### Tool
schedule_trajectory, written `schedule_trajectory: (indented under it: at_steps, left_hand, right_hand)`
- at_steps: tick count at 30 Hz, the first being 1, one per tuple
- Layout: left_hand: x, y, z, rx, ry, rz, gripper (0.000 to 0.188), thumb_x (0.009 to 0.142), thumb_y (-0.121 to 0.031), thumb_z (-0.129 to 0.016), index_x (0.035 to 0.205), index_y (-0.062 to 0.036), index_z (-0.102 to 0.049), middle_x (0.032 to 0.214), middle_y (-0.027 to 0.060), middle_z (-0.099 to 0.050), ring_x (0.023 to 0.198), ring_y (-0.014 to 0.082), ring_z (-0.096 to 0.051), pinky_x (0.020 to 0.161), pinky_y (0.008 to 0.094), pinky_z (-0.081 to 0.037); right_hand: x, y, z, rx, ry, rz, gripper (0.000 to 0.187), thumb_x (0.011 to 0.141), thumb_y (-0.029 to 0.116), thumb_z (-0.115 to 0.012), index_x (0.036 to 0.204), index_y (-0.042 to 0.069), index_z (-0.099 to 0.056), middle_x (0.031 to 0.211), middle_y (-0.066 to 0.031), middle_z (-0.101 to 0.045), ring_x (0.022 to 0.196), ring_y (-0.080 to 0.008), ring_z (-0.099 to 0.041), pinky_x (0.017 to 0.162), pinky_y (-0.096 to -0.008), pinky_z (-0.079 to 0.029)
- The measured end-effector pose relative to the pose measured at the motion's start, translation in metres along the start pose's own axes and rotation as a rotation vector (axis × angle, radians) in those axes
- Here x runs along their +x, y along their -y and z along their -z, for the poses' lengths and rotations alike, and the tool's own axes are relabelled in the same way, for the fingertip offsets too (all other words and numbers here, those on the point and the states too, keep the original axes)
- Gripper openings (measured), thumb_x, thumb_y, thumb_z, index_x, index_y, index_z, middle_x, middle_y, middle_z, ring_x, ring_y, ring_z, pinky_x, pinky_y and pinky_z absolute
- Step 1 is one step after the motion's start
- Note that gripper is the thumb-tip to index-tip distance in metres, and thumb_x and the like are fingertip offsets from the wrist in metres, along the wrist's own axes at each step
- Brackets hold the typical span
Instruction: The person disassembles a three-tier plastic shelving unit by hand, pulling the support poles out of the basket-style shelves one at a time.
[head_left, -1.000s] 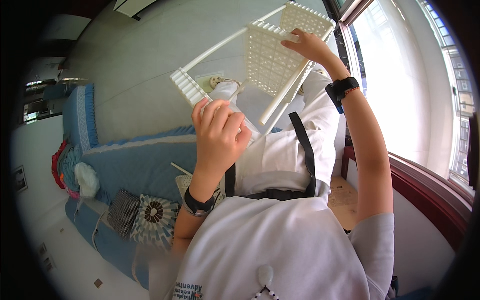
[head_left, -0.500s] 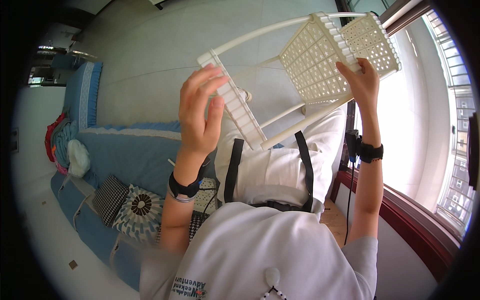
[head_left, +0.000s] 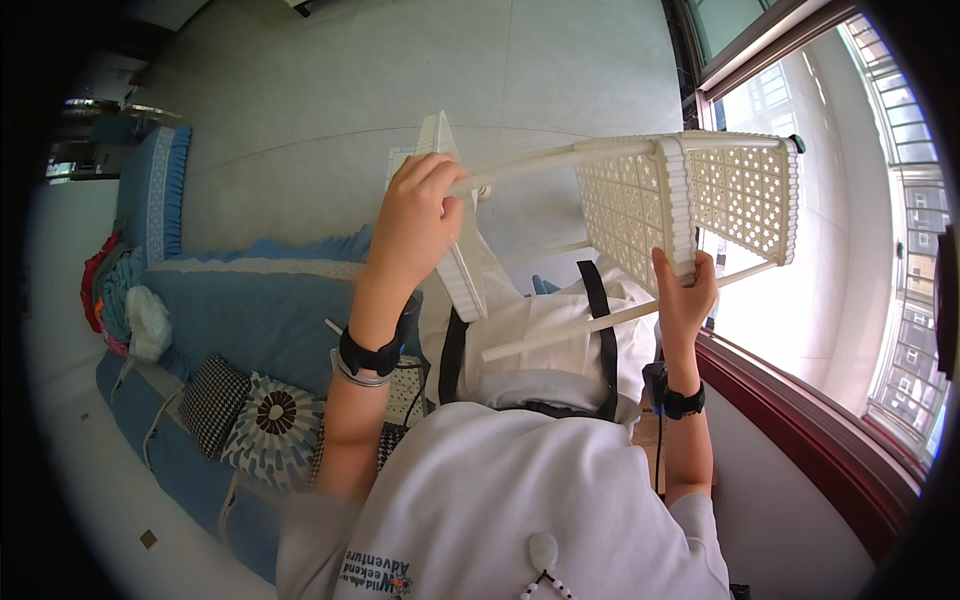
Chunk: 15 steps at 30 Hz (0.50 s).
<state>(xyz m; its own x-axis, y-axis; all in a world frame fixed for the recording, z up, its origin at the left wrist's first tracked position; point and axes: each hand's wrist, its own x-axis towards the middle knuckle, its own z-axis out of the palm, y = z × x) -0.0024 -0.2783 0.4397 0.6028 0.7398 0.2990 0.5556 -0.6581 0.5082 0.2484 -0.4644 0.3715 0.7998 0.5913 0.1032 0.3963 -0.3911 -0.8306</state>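
Note:
A cream plastic shelf rack lies on its side above my lap. Its middle basket shelf [head_left: 625, 215] has star-shaped holes, and another basket shelf [head_left: 745, 195] stands at its right end. My left hand [head_left: 420, 210] is closed around the narrow end shelf [head_left: 462, 285], beside the upper pole [head_left: 540, 160]; the fingertips are partly hidden. My right hand [head_left: 686, 300] grips the lower corner of the middle shelf, thumb on one side and fingers on the other. The lower pole [head_left: 565, 333] ends freely over my lap, apart from the tilted end shelf.
To the left stands a blue-covered sofa [head_left: 270, 310] with a patterned cushion [head_left: 275, 415] and a checked cushion [head_left: 215, 400]. Piled clothes [head_left: 120, 290] lie at its far end. A red-brown window frame [head_left: 800, 440] runs along my right. Pale floor tiles [head_left: 400, 70] lie ahead.
My left hand has closed on the end shelf, which has tilted away from the lower pole's end. My right hand and the rack have come down closer to my body.

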Motion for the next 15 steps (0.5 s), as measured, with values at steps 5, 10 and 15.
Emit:
schedule_trajectory:
  at_steps: [5,10,15]
  left_hand:
    - [-0.019,-0.009,-0.012,-0.02,0.06,-0.005,0.023,0.07,0.007,-0.053,0.092,0.0017,-0.058,0.096,0.0152,-0.061,0.096,0.035,-0.056,0.094,0.0435,-0.045]
    - [-0.028,-0.026,-0.018,0.044,0.038,-0.158,0.022,0.068,0.005,-0.056,0.09,-0.0002,-0.057,0.095,0.01,-0.059,0.094,0.0306,-0.056,0.101,0.0495,-0.04]
    - [-0.03,-0.033,-0.02,0.061,0.067,-0.144,0.022,0.067,0.004,-0.057,0.089,-0.0008,-0.057,0.094,0.0103,-0.058,0.093,0.03,-0.056,0.101,0.0478,-0.041]
  right_hand:
    - [-0.004,-0.016,0.01,-0.14,0.202,-0.093,0.035,0.079,0.018,-0.074,0.097,0.0,-0.051,0.079,-0.0091,-0.055,0.072,-0.0178,-0.051,0.066,-0.0315,-0.044]
    - [0.004,0.005,0.003,-0.111,-0.172,0.545,0.044,0.078,0.003,-0.068,0.114,0.001,-0.043,0.103,-0.015,-0.044,0.099,-0.0262,-0.045,0.085,-0.0392,-0.04]
    - [0.022,0.059,-0.019,-0.026,0.2,0.797,0.035,0.073,0.004,-0.07,0.103,0.002,-0.055,0.098,-0.0156,-0.055,0.088,-0.0334,-0.055,0.075,-0.0402,-0.046]
